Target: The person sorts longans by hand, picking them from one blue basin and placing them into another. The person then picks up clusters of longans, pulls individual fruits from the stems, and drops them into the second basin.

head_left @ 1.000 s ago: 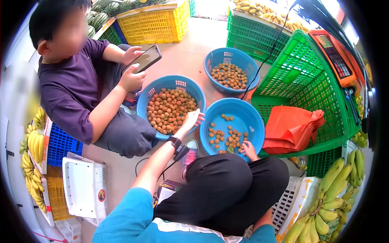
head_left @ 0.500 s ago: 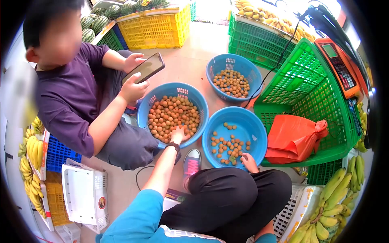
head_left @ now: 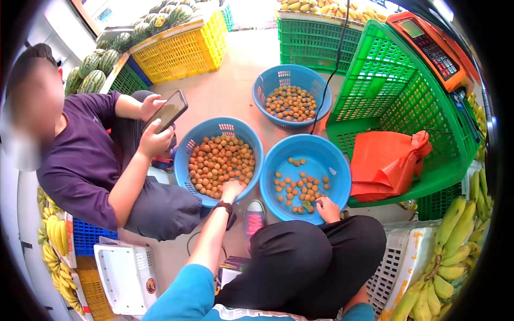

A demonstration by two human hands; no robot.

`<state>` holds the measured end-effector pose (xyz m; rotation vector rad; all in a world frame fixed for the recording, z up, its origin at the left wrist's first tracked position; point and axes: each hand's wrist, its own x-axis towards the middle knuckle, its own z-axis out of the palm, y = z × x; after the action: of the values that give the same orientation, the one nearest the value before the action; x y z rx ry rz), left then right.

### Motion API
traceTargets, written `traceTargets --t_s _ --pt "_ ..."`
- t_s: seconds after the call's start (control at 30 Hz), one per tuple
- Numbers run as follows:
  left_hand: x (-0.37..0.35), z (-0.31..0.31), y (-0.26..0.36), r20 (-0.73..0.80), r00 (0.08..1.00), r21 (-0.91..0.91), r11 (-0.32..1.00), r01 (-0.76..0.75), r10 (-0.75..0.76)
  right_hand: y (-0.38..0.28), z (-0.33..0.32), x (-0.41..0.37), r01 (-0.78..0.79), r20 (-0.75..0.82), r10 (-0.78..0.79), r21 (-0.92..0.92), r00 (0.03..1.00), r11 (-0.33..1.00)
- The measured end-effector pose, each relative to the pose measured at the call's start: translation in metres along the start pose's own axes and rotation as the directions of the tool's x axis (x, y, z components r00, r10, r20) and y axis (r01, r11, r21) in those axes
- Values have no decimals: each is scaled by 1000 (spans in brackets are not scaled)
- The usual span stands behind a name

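Across the head view, we are reaching our left hand (head_left: 232,189) into the round brown fruits (head_left: 222,160) heaped in the blue basket (head_left: 247,140), and holding our right hand (head_left: 328,209), fingers bent, beside the scattered fruits (head_left: 309,190) in the blue basin (head_left: 316,152). Whether either is gripping, we cannot tell; picking would be calling for gentle fingertips.

From my remote post I log teal sleeves (head_left: 184,291), a teal top (head_left: 211,315) with white lettering (head_left: 259,314) low in view, and loose black trousers (head_left: 292,257). Dark band (head_left: 225,205) around the left wrist. One grey shoe (head_left: 255,220): pink laces, pale toe cap.
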<state>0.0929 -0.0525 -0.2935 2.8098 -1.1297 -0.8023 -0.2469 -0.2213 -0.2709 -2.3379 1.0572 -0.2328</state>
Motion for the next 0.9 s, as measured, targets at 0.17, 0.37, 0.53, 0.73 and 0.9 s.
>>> traceTargets --t_s 0.17,0.37,0.53,0.73,0.9 --pt "-19 -11 4 -74 988 -26 990 -141 139 8 9 -1 102 -88 -105 -40 991 994" --pt "-29 -15 14 -276 960 -109 991 -74 41 8 14 2 115 -125 -124 -76 984 990" --pt "-37 -25 23 -238 971 -615 778 -124 -34 11 18 5 137 -152 -152 -104 977 985" --pt "-17 15 13 -603 790 -501 822 -270 -108 8 14 3 141 -112 -153 -112 982 984" --pt "18 34 -8 -491 821 -843 396 -363 -292 22 18 10 166 -130 -149 129 980 978"
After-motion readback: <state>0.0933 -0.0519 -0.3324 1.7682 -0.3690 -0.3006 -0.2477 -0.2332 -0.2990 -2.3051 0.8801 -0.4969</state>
